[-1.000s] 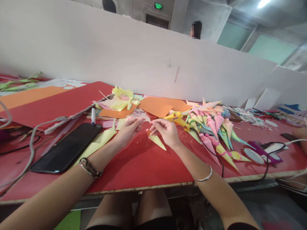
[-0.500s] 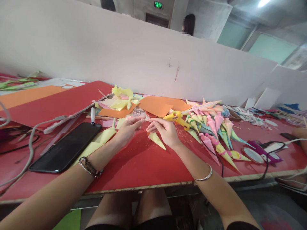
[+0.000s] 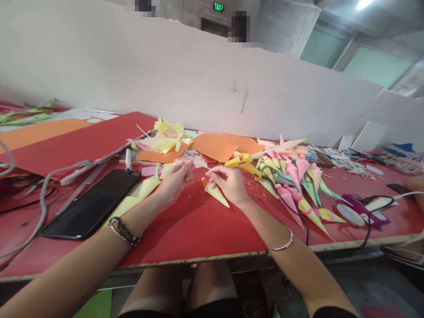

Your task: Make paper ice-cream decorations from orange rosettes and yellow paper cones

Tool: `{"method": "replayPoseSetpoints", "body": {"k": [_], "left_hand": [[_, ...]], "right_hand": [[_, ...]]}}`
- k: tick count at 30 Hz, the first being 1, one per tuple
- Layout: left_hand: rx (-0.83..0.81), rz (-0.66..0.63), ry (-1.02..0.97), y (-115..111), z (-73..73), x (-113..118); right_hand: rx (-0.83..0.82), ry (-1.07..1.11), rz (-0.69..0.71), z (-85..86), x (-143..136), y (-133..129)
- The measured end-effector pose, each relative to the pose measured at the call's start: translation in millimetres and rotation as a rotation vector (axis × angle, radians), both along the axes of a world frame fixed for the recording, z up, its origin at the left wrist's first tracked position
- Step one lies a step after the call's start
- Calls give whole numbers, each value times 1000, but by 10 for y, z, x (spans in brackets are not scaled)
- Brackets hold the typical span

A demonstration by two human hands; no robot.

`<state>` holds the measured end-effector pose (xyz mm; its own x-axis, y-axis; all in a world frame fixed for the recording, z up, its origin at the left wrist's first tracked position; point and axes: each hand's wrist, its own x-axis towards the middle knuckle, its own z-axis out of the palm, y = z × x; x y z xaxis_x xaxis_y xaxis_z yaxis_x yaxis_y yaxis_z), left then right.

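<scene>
Above the red tabletop, my left hand (image 3: 177,179) is closed in a pinch, and what lies between its fingertips is too small to make out. A short gap to the right, my right hand (image 3: 228,183) is also pinched, with a thin pale sliver poking out toward the left; its kind is unclear. Just below the right fingers a small yellow paper cone (image 3: 217,195) lies on the table, its wide end partly hidden by them. A yellow glue gun (image 3: 244,163) with a clear glue stick rests beyond my right hand.
Finished paper cones (image 3: 298,170) in several colours are heaped at right. A black phone (image 3: 92,205), a marker (image 3: 128,160) and a white cable (image 3: 43,198) lie left. Orange paper (image 3: 215,145) and yellow scraps (image 3: 168,132) sit behind, before a white partition (image 3: 185,75).
My hands have drawn apart from where their fingertips met, the left moving slightly left. The right fingers have curled in more. The yellow cone has stayed in place.
</scene>
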<state>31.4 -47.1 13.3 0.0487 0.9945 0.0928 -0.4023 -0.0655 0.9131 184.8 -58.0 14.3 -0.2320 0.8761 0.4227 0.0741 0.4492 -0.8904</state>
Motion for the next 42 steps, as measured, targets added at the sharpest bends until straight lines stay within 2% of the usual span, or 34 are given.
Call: {"method": "replayPoseSetpoints", "body": {"k": [5,11,16,20,24,27,33,38,42], "left_hand": [[-35,9,68,24,-30,-19],[4,2,92,40,-66,-37],[24,38,70,8,-20,-18],[29,-5,50,-7,-2,-22],[46,-11,31,14,-27,-37],[19,16,28,26,-33,-35],[6,53,11,4,3,-14],[-1,60,15,7,4,-24],[-91,97,-22,-3,27,-24]], "right_hand": [[111,-61,-51,0,18,24],[128,-144,-45,-1,23,1],[237,-250,-92,22,26,-3],[292,-315,-58,-3,23,14],[369,-438,-33,-23,21,5],[407,-600,-72,-18,20,-4],[391,-830,-70,-61,15,11],[330,-885,-9,-126,21,48],[327,-841,-5,-126,26,63]]}}
